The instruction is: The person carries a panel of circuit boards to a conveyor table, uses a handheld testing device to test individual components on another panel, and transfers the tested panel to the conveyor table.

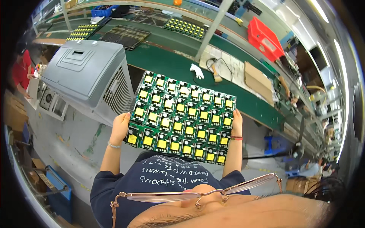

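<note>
holding pcb panel w/ yellow-topped transformers mid-frame, gripped at l edge by l hand & at r edge by r hand, prob. to spare components & share wt. can see white glove on green worktop, upper ctr, apart from panel.

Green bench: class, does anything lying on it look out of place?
Perhaps the white glove: it lies loose near a brush, while the left hand and right hand holding the circuit-board panel are bare.
</note>
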`<action>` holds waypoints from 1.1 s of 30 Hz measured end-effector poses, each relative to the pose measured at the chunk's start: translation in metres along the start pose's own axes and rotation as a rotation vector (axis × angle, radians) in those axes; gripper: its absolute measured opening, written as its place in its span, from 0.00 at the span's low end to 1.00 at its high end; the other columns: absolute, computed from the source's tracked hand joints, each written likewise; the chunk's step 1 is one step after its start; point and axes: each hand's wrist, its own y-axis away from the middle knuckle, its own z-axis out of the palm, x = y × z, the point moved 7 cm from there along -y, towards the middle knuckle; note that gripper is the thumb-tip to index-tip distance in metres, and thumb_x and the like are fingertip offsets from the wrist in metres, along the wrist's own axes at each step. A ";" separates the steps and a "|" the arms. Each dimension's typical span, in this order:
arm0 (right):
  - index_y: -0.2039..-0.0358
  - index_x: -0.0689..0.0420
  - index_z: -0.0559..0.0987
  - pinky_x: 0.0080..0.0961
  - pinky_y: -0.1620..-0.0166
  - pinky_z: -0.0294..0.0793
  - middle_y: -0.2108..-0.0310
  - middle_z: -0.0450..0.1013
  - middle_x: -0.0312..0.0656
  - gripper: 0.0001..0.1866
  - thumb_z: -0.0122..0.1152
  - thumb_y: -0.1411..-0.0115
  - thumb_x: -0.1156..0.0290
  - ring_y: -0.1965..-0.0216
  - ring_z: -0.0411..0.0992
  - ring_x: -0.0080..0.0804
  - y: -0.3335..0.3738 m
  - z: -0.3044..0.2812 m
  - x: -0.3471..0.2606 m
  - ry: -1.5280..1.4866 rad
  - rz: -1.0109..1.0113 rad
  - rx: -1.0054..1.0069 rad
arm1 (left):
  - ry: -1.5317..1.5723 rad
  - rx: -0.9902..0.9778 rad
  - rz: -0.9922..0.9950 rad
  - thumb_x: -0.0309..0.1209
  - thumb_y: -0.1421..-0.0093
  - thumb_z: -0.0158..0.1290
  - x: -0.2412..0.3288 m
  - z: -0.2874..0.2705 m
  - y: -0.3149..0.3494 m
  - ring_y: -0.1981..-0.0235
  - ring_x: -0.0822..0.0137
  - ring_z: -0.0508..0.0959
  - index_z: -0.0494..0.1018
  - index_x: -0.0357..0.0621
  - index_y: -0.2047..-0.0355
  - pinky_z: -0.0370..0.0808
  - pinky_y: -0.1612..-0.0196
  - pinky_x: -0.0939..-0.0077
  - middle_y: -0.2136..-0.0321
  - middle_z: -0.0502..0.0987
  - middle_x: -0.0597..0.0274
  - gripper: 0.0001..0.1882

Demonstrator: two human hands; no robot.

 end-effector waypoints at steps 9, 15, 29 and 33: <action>0.51 0.66 0.71 0.21 0.58 0.71 0.59 0.73 0.40 0.16 0.41 0.33 0.72 0.61 0.71 0.24 -0.020 0.086 -0.021 0.043 0.047 -0.036 | -0.018 0.073 -0.015 0.34 0.34 0.43 -0.019 -0.056 -0.037 0.80 0.79 0.60 0.68 0.33 0.77 0.59 0.77 0.77 0.85 0.64 0.70 0.18; 0.50 0.66 0.70 0.21 0.57 0.69 0.58 0.73 0.39 0.16 0.43 0.34 0.70 0.60 0.70 0.22 -0.031 0.106 -0.005 0.081 -0.011 -0.044 | 0.006 0.078 -0.023 0.33 0.34 0.42 -0.044 -0.078 -0.052 0.80 0.78 0.59 0.66 0.33 0.78 0.58 0.77 0.77 0.85 0.63 0.69 0.18; 0.47 0.67 0.68 0.22 0.55 0.71 0.55 0.72 0.41 0.18 0.44 0.34 0.70 0.58 0.71 0.25 -0.141 0.151 0.004 0.015 0.070 -0.064 | -0.007 0.128 -0.155 0.32 0.34 0.40 -0.014 -0.049 -0.146 0.78 0.74 0.65 0.69 0.31 0.73 0.65 0.73 0.74 0.82 0.69 0.59 0.16; 0.45 0.67 0.65 0.23 0.54 0.71 0.54 0.72 0.42 0.20 0.44 0.33 0.69 0.57 0.72 0.26 -0.198 0.145 -0.002 0.015 0.134 -0.074 | -0.109 0.103 -0.189 0.32 0.34 0.41 0.008 -0.030 -0.197 0.78 0.73 0.66 0.69 0.31 0.73 0.65 0.73 0.73 0.83 0.69 0.57 0.16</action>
